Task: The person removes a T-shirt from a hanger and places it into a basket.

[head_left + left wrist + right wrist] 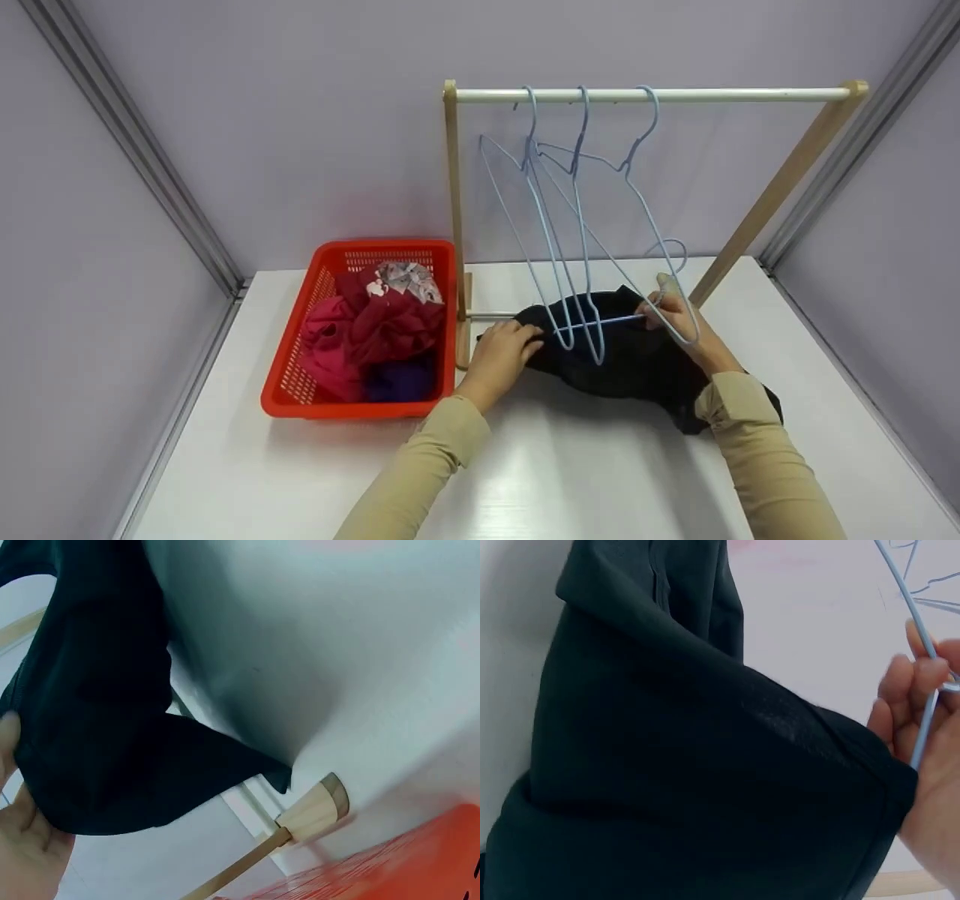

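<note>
A black garment [637, 367] hangs in loose folds below the rack, low over the white table. My left hand [502, 352] pinches its left edge; in the left wrist view the thumb and fingers [34, 840] hold the cloth from both sides. With my right hand [679, 319] I grip a light blue wire hanger [622, 319] near its neck, and the hook sticks up past the hand. One end of this hanger [925, 731] goes in under the garment's edge in the right wrist view. The hanger's other end is partly hidden by the cloth.
Three blue wire hangers [583, 150] hang from the white rail [750, 95] of a wooden-legged rack, in front of the garment in the head view. Left of the rack stands a red plastic basket [289, 375] with red, purple and patterned clothes [375, 322]. Grey walls enclose the table [525, 465].
</note>
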Tool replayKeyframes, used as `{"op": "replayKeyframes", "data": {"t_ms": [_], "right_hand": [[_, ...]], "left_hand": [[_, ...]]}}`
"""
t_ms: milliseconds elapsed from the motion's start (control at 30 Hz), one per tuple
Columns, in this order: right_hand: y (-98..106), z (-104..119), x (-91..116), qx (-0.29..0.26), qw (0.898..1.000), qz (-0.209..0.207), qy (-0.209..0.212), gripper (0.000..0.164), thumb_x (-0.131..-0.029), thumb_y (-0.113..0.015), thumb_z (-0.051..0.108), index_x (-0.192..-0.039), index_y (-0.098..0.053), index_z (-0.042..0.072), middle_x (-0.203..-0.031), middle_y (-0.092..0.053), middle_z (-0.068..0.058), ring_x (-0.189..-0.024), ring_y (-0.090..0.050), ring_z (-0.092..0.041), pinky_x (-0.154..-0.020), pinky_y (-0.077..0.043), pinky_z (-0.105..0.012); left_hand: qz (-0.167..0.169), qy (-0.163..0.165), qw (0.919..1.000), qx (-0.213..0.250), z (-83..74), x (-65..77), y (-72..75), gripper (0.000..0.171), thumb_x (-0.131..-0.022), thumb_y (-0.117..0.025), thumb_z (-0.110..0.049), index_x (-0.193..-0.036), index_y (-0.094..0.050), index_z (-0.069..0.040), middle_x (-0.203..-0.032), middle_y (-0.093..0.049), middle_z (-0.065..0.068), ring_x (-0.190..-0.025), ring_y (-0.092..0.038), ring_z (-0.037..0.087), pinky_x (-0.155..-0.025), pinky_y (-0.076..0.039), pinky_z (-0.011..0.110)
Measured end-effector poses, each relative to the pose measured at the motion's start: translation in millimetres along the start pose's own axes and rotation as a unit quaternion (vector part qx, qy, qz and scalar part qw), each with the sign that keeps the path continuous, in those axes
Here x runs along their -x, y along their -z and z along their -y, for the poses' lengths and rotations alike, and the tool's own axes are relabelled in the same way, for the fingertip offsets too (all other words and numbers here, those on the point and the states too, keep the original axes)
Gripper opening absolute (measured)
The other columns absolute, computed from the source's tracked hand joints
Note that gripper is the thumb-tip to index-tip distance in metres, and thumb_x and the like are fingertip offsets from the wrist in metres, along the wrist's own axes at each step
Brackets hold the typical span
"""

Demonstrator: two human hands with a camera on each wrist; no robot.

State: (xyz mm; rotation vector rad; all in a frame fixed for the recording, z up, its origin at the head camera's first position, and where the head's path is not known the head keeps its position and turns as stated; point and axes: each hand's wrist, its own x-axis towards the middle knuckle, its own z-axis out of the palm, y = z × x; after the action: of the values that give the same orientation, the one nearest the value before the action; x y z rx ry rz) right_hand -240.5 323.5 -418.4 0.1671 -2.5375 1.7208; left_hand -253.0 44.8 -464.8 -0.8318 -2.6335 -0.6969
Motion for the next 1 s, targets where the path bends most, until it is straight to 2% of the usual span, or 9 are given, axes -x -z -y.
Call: {"op": "replayKeyframes", "data": {"t_ms": [67,133,300,433,500,600,767,900,1000], "right_hand": [[1,0,2,0.056,0.998,0.008,0.009,0.023,-0.091,-0.048,0.003,-0.092,-0.059,-0.018,-0.074,-0.049,0.009,-0.068,-0.047,-0.001,-0.067,-0.039,-0.017],[2,0,3,0.095,0.995,0.008,0.010,0.025,-0.094,-0.050,0.007,-0.097,-0.058,-0.016,-0.078,-0.049,0.006,-0.072,-0.045,-0.001,-0.069,-0.038,-0.017],[5,-6,1,0.145,0.989,-0.010,0.007,0.024,-0.098,-0.046,0.011,-0.101,-0.055,-0.011,-0.086,-0.053,0.001,-0.077,-0.044,0.001,-0.075,-0.036,-0.015],[11,-14,1,0.162,0.986,-0.022,-0.026,0.027,-0.100,-0.042,0.014,-0.103,-0.051,-0.011,-0.092,-0.060,-0.011,-0.081,-0.050,0.001,-0.079,-0.041,-0.019],[15,-17,2,0.171,0.984,-0.017,-0.048,0.030,-0.101,-0.039,0.016,-0.104,-0.050,-0.011,-0.097,-0.062,-0.021,-0.087,-0.053,-0.005,-0.083,-0.042,-0.025],[20,-18,4,0.187,0.979,-0.011,-0.080,0.035,-0.102,-0.035,0.021,-0.108,-0.050,-0.011,-0.103,-0.058,-0.025,-0.092,-0.050,-0.017,-0.085,-0.037,-0.031],[27,-20,7,0.194,0.975,-0.008,-0.113,0.040,-0.103,-0.033,0.028,-0.110,-0.047,-0.009,-0.095,-0.048,-0.016,-0.094,-0.044,-0.027,-0.079,-0.033,-0.031],[30,-18,7,0.186,0.976,-0.018,-0.114,0.037,-0.103,-0.034,0.029,-0.106,-0.047,-0.005,-0.090,-0.045,-0.008,-0.089,-0.043,-0.022,-0.077,-0.033,-0.029],[32,-18,7,0.159,0.981,-0.029,-0.110,0.035,-0.102,-0.035,0.030,-0.103,-0.047,-0.003,-0.088,-0.043,-0.001,-0.086,-0.040,-0.017,-0.077,-0.031,-0.027]], "left_hand": [[-0.025,0.018,0.9995,0.001,0.4,0.1,-0.6,0.018,-0.091,-0.059,-0.028,-0.099,-0.071,-0.017,-0.090,-0.070,0.000,-0.088,-0.065,0.020,-0.078,-0.050,0.032],[-0.035,0.040,0.9985,0.016,1.3,-0.4,-0.1,0.016,-0.092,-0.058,-0.026,-0.097,-0.071,-0.018,-0.091,-0.071,-0.001,-0.087,-0.066,0.019,-0.077,-0.052,0.031],[-0.062,0.076,0.9936,0.056,5.5,-2.0,3.8,0.016,-0.095,-0.055,-0.023,-0.099,-0.068,-0.014,-0.098,-0.073,0.001,-0.091,-0.069,0.019,-0.079,-0.053,0.034],[-0.100,0.104,0.9874,0.065,11.9,-2.3,7.5,0.014,-0.095,-0.054,-0.021,-0.097,-0.064,-0.013,-0.087,-0.073,0.005,-0.081,-0.070,0.021,-0.071,-0.052,0.037],[-0.113,0.125,0.9829,0.073,15.6,-2.8,10.2,0.014,-0.096,-0.053,-0.022,-0.097,-0.063,-0.012,-0.084,-0.073,0.007,-0.077,-0.070,0.023,-0.067,-0.051,0.039],[-0.124,0.156,0.9758,0.091,22.4,-3.6,13.4,0.015,-0.097,-0.052,-0.022,-0.098,-0.062,-0.012,-0.084,-0.073,0.010,-0.075,-0.069,0.026,-0.064,-0.052,0.042],[-0.126,0.184,0.9680,0.115,30.6,-3.6,17.8,0.017,-0.097,-0.051,-0.022,-0.100,-0.062,-0.010,-0.089,-0.072,0.014,-0.080,-0.069,0.032,-0.070,-0.052,0.046],[-0.111,0.203,0.9655,0.119,34.8,-2.3,18.1,0.018,-0.097,-0.050,-0.021,-0.102,-0.061,-0.008,-0.090,-0.072,0.016,-0.081,-0.068,0.034,-0.071,-0.052,0.048],[-0.094,0.217,0.9646,0.117,36.9,-0.2,16.9,0.018,-0.097,-0.049,-0.020,-0.103,-0.060,-0.008,-0.090,-0.071,0.015,-0.081,-0.068,0.032,-0.071,-0.052,0.047]]}}
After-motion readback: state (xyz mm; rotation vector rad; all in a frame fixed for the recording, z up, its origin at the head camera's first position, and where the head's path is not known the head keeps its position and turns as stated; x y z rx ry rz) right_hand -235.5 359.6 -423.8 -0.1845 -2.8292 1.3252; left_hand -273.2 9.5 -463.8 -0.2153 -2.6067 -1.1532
